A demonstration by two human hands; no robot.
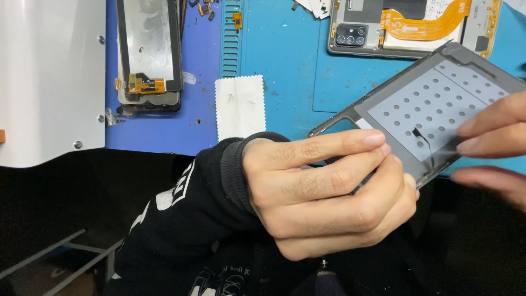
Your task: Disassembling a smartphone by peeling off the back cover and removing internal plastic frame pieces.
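**Two hands holding a phone back cover over a repair mat**

The left hand, sleeved in black, is clamped on the lower edge of a grey phone back cover, which is tilted up toward 2 o'clock above the blue mat. The right hand, blurred at 3 o'clock, rests its fingertips on the cover's inner face, a pale sheet dotted with holes. At 12 o'clock lies an opened phone with an orange flex cable; at 10 o'clock, a stack of screens; between them, a white cloth.
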